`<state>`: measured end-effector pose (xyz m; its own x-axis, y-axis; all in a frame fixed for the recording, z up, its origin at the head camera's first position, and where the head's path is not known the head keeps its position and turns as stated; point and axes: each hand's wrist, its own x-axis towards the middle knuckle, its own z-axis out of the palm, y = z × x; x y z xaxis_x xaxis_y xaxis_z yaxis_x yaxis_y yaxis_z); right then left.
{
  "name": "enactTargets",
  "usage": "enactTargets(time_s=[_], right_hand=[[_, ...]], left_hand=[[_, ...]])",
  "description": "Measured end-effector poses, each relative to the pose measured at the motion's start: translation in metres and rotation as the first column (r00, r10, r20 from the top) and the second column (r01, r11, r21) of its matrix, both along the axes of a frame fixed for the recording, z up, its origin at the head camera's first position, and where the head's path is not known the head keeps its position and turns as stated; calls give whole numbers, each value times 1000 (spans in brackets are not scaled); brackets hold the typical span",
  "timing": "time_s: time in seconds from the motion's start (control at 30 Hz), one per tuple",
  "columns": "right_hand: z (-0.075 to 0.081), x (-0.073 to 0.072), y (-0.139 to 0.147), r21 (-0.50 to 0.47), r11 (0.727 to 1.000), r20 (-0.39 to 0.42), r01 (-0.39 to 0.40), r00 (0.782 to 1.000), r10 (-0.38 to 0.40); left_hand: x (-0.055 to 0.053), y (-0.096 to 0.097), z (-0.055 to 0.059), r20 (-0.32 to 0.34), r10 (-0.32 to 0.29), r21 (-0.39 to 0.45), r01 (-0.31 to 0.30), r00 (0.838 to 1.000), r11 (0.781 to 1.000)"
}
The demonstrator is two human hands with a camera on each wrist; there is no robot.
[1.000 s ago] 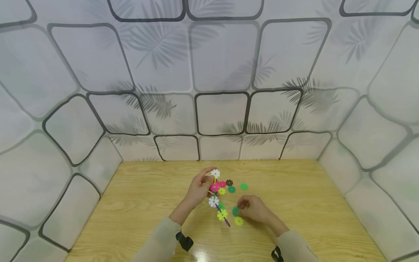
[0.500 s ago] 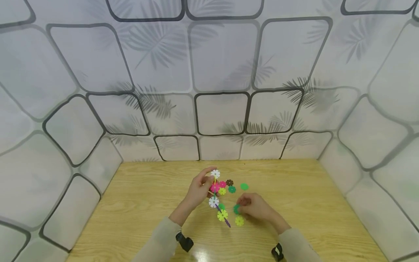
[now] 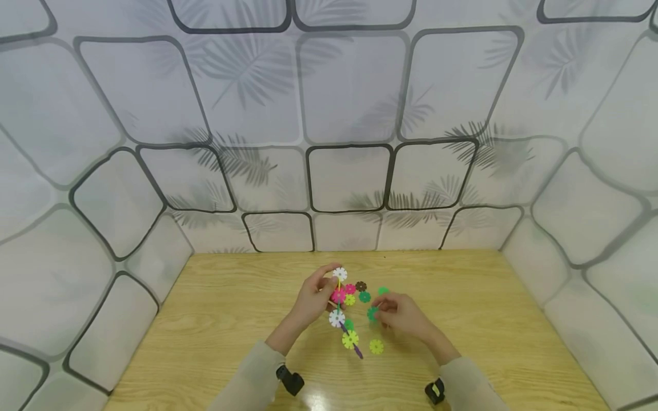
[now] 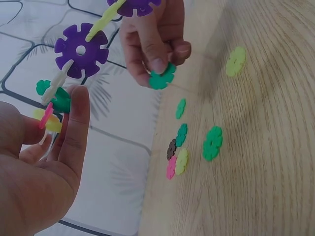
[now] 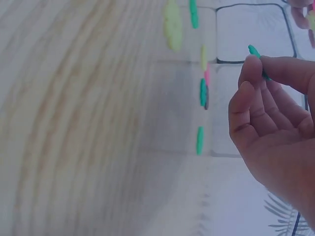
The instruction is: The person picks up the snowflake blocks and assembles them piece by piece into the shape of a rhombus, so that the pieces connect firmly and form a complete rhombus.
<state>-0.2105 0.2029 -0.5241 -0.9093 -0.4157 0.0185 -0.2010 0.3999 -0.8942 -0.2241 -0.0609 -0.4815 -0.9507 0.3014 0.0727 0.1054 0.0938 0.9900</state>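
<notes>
My left hand (image 3: 311, 299) grips a chain of interlocking notched discs, with thumb and fingers around its upper part. Along the chain are a white disc (image 3: 340, 274), a pink disc (image 3: 338, 295), a second white disc (image 3: 337, 318) and a yellow-green disc (image 3: 350, 339). A purple disc (image 4: 81, 50) of the chain faces the left wrist view. Off to the right, my right hand (image 3: 406, 317) pinches a single green notched disc (image 4: 162, 77) between thumb and fingertips, above the table and apart from the chain. The fingers hide part of this disc.
Loose discs lie on the wooden table (image 3: 231, 319): a brown disc (image 3: 361, 286), a teal disc (image 3: 364, 297), a yellow disc (image 3: 377, 346) and several others, one green disc (image 4: 212, 143) lying near the chain. Patterned fabric walls (image 3: 349, 177) enclose the back and sides.
My right hand has moved the pinched green disc away from the loose yellow disc, toward the far side of the table. The left hand and the chain have barely shifted.
</notes>
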Motion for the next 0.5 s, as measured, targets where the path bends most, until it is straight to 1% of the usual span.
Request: enactTargets(time_s=[0.1, 0.3, 0.5], right_hand=[[4, 0, -2, -6, 1000, -22, 20, 1000, -20], [13, 0, -4, -40, 999, -49, 35, 998, -37], [23, 3, -10, -73, 995, -67, 62, 996, -67]], left_hand=[[1, 1, 1, 2, 4, -8, -4, 1000, 1000], [2, 2, 1, 0, 0, -29, 0, 1000, 1000], [4, 3, 4, 7, -15, -31, 15, 1000, 999]])
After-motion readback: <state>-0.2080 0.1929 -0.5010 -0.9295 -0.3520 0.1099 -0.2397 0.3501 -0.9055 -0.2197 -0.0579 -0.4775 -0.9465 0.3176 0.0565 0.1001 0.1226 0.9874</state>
